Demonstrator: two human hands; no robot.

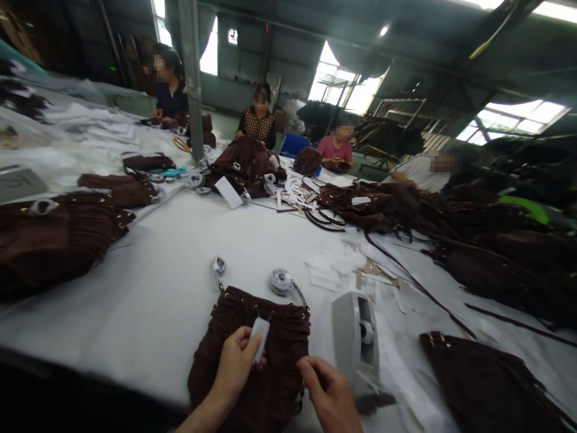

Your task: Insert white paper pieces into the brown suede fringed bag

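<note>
A dark brown fringed bag [270, 391] lies on the white table, with small metal eyelets along its top edge. My left hand [238, 361] is closed on a small white packet [260, 337] over the upper middle of the bag. The fingers of my right hand [327, 388] are pinched together at the bag's right edge; what they hold, if anything, is too small to make out. Above the bag's top corners lie two wrapped coils, a small one [218, 266] on the left and a larger one [280, 281] on the right.
Right of the bag stands a grey tape dispenser [349, 337]. Another brown bag [487, 385] lies at the lower right. Brown bags [54, 234] are heaped at the left, with more piles [246, 162] across the back. Paper scraps [297, 192] litter the table. Several people sit at the far side.
</note>
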